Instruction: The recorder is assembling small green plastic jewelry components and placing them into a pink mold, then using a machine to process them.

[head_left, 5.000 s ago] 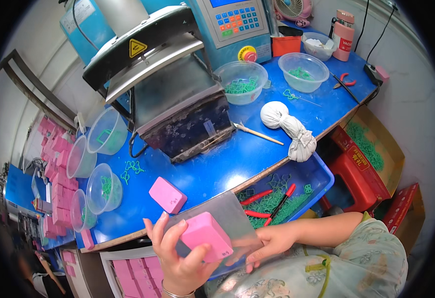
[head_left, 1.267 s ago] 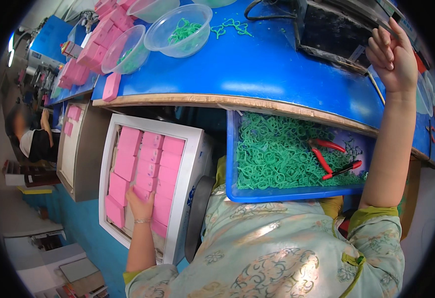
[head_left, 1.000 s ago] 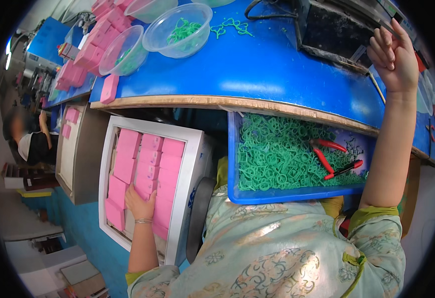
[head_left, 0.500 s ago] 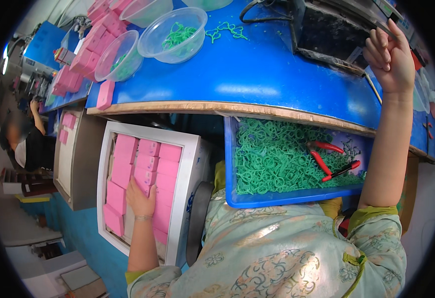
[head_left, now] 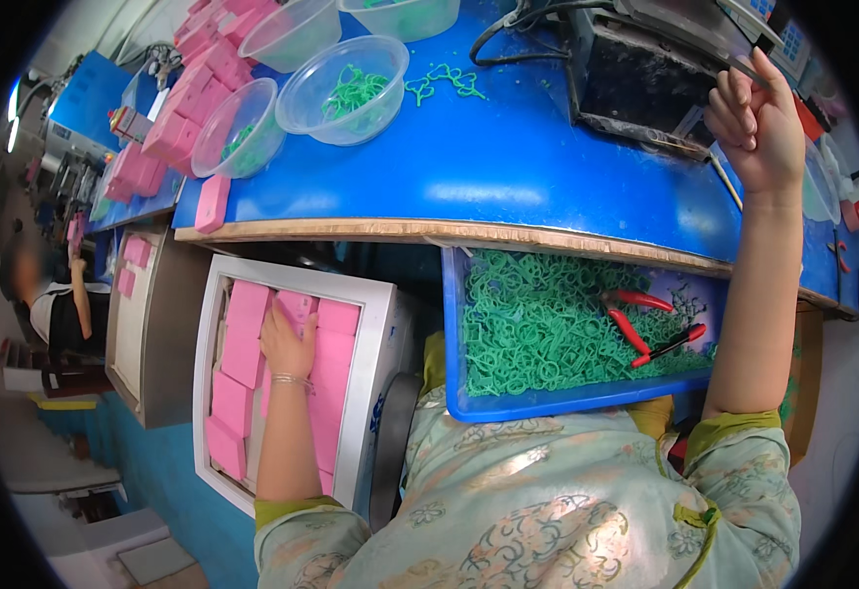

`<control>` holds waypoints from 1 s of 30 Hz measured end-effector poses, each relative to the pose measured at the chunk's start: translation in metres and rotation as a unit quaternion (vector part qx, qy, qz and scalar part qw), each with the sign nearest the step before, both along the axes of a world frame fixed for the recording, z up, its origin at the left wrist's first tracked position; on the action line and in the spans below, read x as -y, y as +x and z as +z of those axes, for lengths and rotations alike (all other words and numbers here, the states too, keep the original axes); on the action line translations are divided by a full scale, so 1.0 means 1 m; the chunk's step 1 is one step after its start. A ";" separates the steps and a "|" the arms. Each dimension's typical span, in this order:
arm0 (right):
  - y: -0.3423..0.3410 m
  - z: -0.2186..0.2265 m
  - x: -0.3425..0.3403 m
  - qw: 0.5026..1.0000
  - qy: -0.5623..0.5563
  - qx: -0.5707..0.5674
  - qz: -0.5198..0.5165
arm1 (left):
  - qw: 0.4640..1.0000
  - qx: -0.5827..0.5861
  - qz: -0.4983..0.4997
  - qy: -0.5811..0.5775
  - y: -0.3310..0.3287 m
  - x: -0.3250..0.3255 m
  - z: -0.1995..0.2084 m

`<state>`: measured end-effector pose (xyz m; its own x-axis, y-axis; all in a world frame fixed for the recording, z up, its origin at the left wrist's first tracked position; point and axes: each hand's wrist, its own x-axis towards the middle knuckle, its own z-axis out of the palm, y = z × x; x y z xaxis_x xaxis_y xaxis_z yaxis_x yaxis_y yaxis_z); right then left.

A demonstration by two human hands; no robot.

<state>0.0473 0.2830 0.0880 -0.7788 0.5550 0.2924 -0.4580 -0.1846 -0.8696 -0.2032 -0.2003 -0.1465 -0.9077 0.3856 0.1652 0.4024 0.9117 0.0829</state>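
My left hand (head_left: 288, 346) lies over pink rectangular blocks (head_left: 329, 358) packed in rows inside a white-framed case (head_left: 375, 334). Its fingers stretch forward against a block near the far end, thumb apart. My right hand (head_left: 758, 128) is raised at the far right beside a dark machine (head_left: 640, 83). Its fingers are curled, with the forefinger up against a thin dark bar (head_left: 740, 69) of the machine; the grip is partly hidden. Below that forearm, a blue tray (head_left: 547, 402) holds a heap of small green loop-shaped pieces (head_left: 527, 324) and red-handled pliers (head_left: 635, 329).
On the blue table (head_left: 468, 157) stand clear plastic bowls (head_left: 346, 93) with green pieces. More green pieces (head_left: 447, 83) lie beside them. Pink blocks (head_left: 179, 128) are piled at the left, and one block (head_left: 212, 203) stands at the wooden edge. Another person (head_left: 56, 299) sits far left.
My left hand has moved forward over the blocks, toward the case's far end. My right hand stays up at the bar, with little movement. The view has tilted slightly.
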 end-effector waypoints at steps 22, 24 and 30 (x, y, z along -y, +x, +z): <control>-0.004 0.000 0.007 0.999 -0.005 -0.025 -0.030 | 0.995 0.056 0.020 0.076 -0.024 0.021 0.003; -0.005 0.003 0.011 0.999 -0.005 -0.005 -0.051 | 0.994 -0.003 0.085 0.069 -0.035 0.030 0.019; -0.004 0.002 0.009 0.999 0.000 -0.011 -0.038 | 0.980 0.139 0.144 0.022 -0.086 0.078 0.017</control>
